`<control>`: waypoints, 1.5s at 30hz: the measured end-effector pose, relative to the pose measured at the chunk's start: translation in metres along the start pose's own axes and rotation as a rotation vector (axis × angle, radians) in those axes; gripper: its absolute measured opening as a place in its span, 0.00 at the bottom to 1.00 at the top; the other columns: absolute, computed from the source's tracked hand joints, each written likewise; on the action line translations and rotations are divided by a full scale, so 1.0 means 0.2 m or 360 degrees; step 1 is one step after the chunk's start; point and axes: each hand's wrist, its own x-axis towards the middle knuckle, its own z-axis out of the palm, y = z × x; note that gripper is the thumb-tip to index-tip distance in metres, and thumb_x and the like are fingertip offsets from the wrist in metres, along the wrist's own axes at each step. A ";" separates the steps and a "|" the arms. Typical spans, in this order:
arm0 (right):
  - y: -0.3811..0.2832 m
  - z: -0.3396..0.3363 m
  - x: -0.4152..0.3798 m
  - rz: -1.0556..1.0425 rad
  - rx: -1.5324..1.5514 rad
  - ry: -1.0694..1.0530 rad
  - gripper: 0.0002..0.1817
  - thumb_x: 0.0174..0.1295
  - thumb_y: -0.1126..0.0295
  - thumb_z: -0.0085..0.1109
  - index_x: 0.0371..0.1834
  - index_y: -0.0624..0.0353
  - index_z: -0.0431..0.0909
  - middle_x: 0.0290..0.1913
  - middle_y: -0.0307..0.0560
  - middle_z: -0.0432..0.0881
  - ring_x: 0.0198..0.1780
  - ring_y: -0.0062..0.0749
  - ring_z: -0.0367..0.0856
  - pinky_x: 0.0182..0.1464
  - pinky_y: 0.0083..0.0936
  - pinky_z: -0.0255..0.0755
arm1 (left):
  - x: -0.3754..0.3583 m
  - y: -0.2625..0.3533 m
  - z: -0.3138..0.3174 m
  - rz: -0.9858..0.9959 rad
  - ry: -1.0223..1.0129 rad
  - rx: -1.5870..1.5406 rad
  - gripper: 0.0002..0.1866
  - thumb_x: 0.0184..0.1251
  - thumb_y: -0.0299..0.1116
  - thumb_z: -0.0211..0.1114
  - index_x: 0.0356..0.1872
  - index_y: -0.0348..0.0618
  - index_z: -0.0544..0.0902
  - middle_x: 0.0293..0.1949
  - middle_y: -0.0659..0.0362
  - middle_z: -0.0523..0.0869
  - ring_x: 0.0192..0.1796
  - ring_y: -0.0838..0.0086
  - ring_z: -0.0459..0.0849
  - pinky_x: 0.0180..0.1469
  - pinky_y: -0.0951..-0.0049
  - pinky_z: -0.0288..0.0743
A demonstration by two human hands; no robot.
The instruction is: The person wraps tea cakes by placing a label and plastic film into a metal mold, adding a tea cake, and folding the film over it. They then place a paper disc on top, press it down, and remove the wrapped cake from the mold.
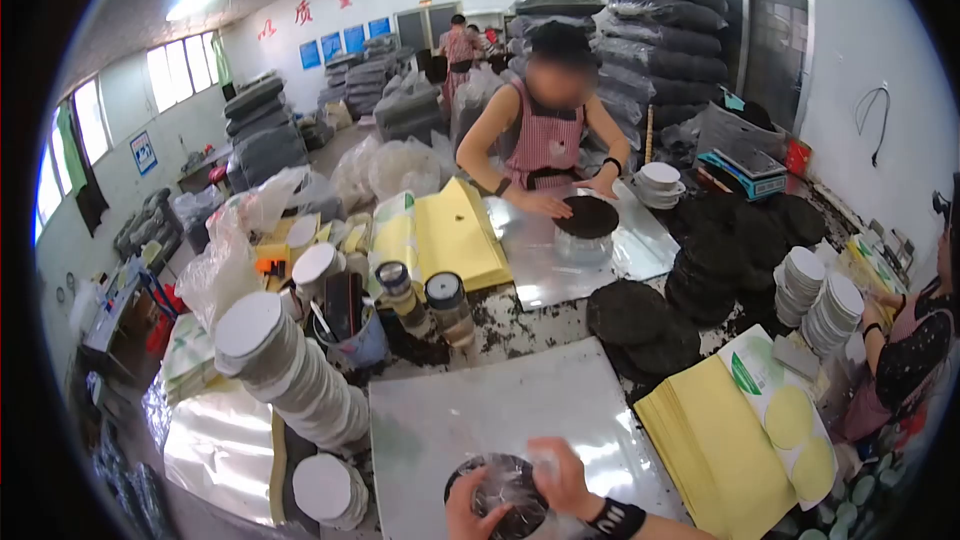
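Observation:
A round black disc [525,523] under crinkled clear plastic film [503,486] lies on the shiny sheet [440,420] in front of me. My left hand [468,512] curves round the disc's left side, its thumb and fingers closed on the wrapped edge. At the right side, my right hand [563,480] has its fingers curled in on the film; a dark band circles that wrist. Both hands partly cover the disc. Left of the sheet stand a short stack of white discs [328,488] and a tall leaning stack of white discs [290,370].
Yellow paper sheets [715,440] and printed green-and-white sheets [770,380] lie at right. Loose black discs [640,325] sit beyond. Two lidded bottles [450,308] and a cup of tools [355,340] stand ahead. A co-worker [545,120] works opposite; another person [915,350] is at right.

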 end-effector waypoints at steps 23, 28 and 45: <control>-0.26 0.10 -0.25 -0.0309 -0.1051 -0.0447 0.14 0.50 0.76 0.65 0.42 0.62 0.79 0.48 0.55 0.79 0.50 0.51 0.78 0.52 0.41 0.75 | -0.07 0.12 0.00 0.0073 -0.0313 0.0454 0.36 0.56 0.30 0.68 0.69 0.36 0.70 0.72 0.43 0.67 0.76 0.42 0.60 0.76 0.48 0.55; 0.03 0.12 -0.28 -0.0089 -0.0992 -0.0633 0.08 0.53 0.75 0.64 0.37 0.59 0.82 0.41 0.49 0.80 0.44 0.49 0.81 0.44 0.38 0.77 | -0.04 0.15 0.03 0.0073 -0.0560 0.0862 0.42 0.59 0.42 0.70 0.71 0.29 0.67 0.75 0.42 0.65 0.79 0.52 0.59 0.79 0.53 0.51; 0.57 -1.80 -0.06 -0.0517 -0.2630 0.0421 0.11 0.57 0.74 0.58 0.41 0.66 0.81 0.41 0.53 0.84 0.46 0.51 0.83 0.47 0.43 0.78 | -0.01 0.15 0.07 0.0108 -0.0672 0.0984 0.45 0.65 0.54 0.66 0.71 0.26 0.66 0.76 0.37 0.62 0.80 0.47 0.56 0.79 0.49 0.48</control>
